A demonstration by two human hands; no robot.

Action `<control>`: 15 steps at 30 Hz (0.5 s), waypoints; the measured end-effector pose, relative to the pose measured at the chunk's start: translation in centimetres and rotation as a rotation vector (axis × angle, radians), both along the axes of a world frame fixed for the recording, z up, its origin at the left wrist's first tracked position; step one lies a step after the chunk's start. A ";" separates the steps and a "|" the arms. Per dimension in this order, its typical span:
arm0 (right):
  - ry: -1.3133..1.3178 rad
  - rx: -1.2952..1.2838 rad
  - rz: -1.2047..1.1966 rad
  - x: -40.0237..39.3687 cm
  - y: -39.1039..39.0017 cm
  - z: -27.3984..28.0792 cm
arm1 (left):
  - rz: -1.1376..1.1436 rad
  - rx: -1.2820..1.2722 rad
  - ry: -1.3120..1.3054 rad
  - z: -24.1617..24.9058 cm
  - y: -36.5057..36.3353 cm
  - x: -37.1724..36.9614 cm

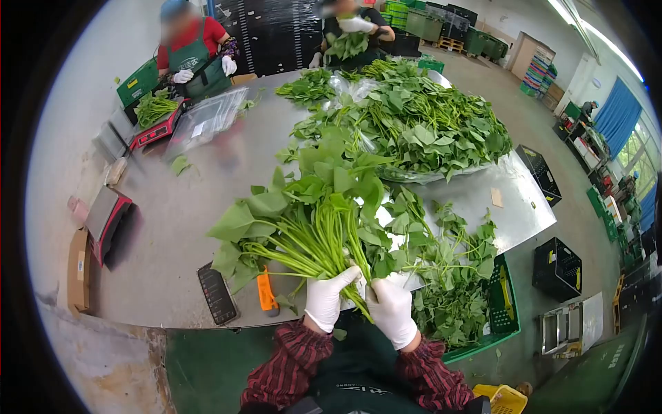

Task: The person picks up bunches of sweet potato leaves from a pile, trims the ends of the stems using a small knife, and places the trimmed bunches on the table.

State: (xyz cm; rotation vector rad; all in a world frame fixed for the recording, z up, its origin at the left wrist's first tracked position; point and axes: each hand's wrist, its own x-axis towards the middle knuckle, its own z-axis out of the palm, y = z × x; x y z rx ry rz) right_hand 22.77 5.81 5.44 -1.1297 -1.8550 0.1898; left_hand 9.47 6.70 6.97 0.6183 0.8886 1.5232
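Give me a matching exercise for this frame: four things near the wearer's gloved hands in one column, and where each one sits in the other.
Things:
1. bunch of green leafy stems
2. black smartphone
3. orange-handled cutter
4. green plastic crate of leaf trimmings

Places:
A. below the table's right edge
B. flat on the grey table, furthest left of the four
C. gripped at the stem ends by the left hand and right hand
D. on the table between the phone and the left hand

Pairs: 1-C, 2-B, 3-D, 4-A

White gloves [327, 297], red plaid sleeves [286, 366], perhaps apron.
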 end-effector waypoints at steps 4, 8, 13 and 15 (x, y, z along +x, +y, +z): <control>-0.272 0.073 0.021 0.7 -0.6 -0.5 | -0.057 -0.043 0.063 1.5 -0.1 0.0; 0.507 -0.908 0.260 1.7 -0.3 2.5 | -0.116 -0.054 -0.103 1.4 -0.3 -0.7; 0.554 -0.847 0.314 1.5 1.2 2.0 | -0.119 0.005 0.014 -0.8 -0.6 0.3; 0.508 -0.815 0.222 1.2 0.9 1.5 | -0.087 0.004 0.035 -1.2 -0.5 0.3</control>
